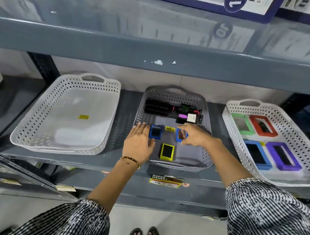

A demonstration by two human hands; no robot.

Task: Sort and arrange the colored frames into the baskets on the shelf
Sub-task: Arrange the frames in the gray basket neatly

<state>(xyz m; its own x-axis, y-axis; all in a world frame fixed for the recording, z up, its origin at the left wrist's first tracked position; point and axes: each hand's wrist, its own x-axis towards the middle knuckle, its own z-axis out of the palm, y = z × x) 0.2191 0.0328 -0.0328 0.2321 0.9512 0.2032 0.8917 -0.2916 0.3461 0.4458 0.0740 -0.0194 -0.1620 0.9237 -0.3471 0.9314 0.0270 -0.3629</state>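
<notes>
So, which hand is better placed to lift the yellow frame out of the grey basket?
Left, probably. The left hand lies open and free, right beside the yellow frame. The right hand already pinches a small blue frame, so its grip is busy.

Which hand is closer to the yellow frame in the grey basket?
Left. The left hand lies just beside the yellow frame, to its left; the right hand is farther back, holding a blue frame.

grey basket (207, 120) | right hand (192, 135) pinching blue frame (180, 135) (left hand (138, 143) flat)
</notes>
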